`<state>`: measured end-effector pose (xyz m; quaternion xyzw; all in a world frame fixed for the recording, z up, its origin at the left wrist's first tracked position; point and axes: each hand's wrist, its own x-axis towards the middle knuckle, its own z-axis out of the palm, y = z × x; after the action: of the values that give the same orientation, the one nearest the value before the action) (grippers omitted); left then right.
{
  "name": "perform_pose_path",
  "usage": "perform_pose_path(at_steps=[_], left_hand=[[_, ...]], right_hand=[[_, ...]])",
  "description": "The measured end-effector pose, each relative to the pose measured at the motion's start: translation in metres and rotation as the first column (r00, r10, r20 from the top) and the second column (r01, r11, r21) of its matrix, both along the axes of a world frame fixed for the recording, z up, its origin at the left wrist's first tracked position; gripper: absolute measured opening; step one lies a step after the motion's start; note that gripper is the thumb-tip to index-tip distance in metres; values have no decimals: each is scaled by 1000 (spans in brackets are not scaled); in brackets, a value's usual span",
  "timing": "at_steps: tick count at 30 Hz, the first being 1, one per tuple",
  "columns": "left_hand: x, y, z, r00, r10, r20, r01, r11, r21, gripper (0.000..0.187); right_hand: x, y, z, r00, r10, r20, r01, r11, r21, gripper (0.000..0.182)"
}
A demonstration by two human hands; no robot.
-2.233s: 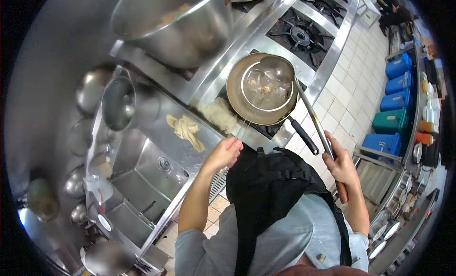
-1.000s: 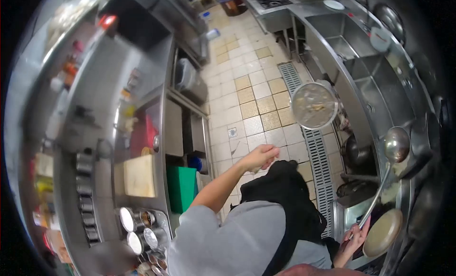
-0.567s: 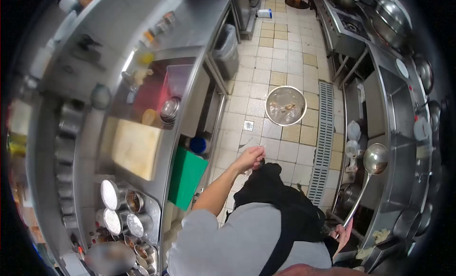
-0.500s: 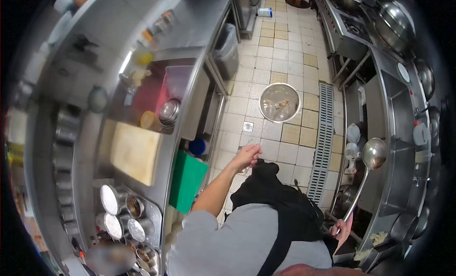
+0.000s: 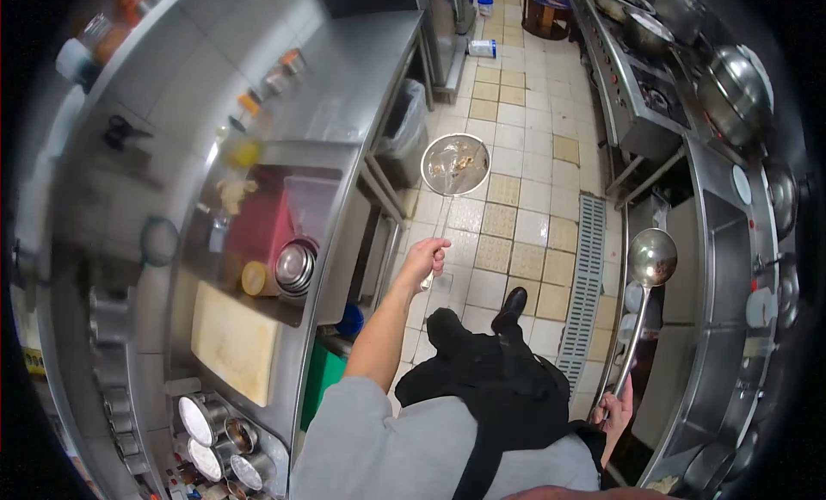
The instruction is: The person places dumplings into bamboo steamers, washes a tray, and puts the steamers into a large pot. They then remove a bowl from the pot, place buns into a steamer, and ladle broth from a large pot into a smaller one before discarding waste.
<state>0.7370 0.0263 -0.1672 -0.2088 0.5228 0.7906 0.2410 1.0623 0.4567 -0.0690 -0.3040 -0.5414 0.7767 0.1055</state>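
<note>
My left hand (image 5: 426, 261) is closed around the thin handle of a round mesh strainer (image 5: 443, 177), held out over the tiled floor. Some brownish food bits (image 5: 465, 162) lie in the strainer's mesh. Low on the right, my right hand (image 5: 613, 411) grips the long handle of a metal ladle (image 5: 652, 252). The ladle's bowl points forward, with a little brown residue or liquid at its right side.
On the left counter are a cutting board (image 5: 234, 338), stacked metal bowls (image 5: 295, 266) and several metal containers (image 5: 202, 420). A lined bin (image 5: 404, 126) stands beyond. Along the right run a stove (image 5: 645, 95), a sink unit (image 5: 727, 250) and a floor drain grate (image 5: 583, 285).
The strainer has shifted left toward the bin, and my left hand has moved a little left and up. The ladle has moved slightly left. A black shoe now shows.
</note>
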Motion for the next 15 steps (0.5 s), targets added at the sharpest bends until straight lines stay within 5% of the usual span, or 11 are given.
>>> perform_pose_path(at_steps=[5,15], left_hand=[[-52,6,-3,990,141,-10,-140,989,48,22],[-169,-7,-70,926,362,109,-374,921,111,26]], right_hand=[[-110,47,15,984,129,120,-138,988,72,70],[-360,53,49,965,255,-66,-254,967,36,70]])
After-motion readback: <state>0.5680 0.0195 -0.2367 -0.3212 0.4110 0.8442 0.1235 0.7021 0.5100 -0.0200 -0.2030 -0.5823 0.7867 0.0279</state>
